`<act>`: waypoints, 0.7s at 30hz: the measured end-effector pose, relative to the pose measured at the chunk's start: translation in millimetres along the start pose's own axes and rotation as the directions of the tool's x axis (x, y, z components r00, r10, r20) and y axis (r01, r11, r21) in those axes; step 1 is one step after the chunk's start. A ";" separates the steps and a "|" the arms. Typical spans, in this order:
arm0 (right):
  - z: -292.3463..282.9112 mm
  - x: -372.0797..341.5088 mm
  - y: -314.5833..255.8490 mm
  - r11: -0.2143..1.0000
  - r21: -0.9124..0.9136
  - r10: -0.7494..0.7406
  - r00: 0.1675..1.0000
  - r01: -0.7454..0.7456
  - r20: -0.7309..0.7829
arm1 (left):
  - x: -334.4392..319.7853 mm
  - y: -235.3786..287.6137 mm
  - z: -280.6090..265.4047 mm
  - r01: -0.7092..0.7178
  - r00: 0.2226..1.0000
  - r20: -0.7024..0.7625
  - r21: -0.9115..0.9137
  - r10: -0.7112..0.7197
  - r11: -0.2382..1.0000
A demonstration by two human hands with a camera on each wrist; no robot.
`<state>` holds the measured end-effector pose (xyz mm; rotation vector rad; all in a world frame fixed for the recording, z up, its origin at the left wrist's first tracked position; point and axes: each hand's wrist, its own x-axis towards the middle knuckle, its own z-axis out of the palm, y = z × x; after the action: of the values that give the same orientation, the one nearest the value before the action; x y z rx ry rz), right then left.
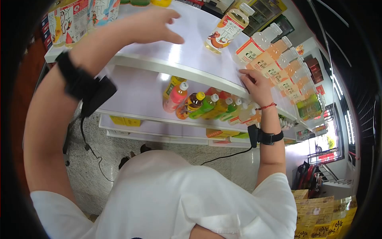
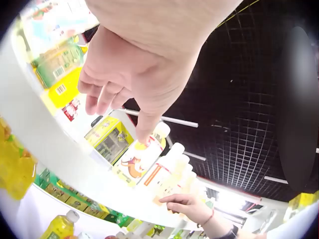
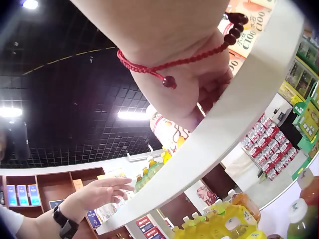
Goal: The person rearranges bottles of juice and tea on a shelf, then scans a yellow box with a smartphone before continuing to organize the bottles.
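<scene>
My left hand (image 1: 157,26) hovers over the white top shelf (image 1: 187,40) with its fingers loosely spread and nothing in them. To its right a tea bottle (image 1: 226,34) with a white illustrated label and white cap stands upright by itself. My right hand (image 1: 258,85) rests at the shelf's front edge, fingers bent a little and holding nothing, beside a row of C100 drink bottles (image 1: 260,59). In the left wrist view the left thumb overlaps the tea bottle (image 2: 137,162). The right fingertips are partly hidden behind the shelf edge in the right wrist view.
More tea bottles (image 1: 73,22) stand at the shelf's left end. On the shelf below, several coloured drink bottles (image 1: 195,105) form a row, a pink bottle (image 1: 175,97) at its left. Yellow boxes (image 1: 322,217) are stacked at lower right. Cables hang from both wrist cameras.
</scene>
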<state>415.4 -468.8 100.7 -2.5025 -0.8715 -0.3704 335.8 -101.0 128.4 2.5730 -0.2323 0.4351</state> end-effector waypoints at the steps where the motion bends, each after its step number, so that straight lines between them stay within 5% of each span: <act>1: 0.4 -1.2 4.6 0.999 0.028 -0.020 1.000 0.020 0.005 | 15.5 10.4 7.6 -0.013 0.998 0.063 0.000 0.013 1.000; 7: 9.3 -7.6 18.1 0.983 0.161 -0.075 0.996 0.084 -0.057 | 84.7 39.4 58.0 0.032 0.978 0.206 -0.046 -0.022 0.998; 12: 7.9 -10.7 17.5 0.970 0.236 -0.048 0.997 0.061 -0.060 | 108.3 44.5 88.2 0.156 0.971 0.229 -0.417 -0.063 0.895; 21: 7.2 -12.2 19.1 0.967 0.238 -0.072 0.995 0.087 -0.070 | 117.0 54.2 105.6 0.115 0.990 0.126 -0.414 -0.068 0.903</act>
<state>419.0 -484.7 83.3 -2.2276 -0.9356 -0.3434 459.2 -211.1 108.1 2.1714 -0.2157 0.1827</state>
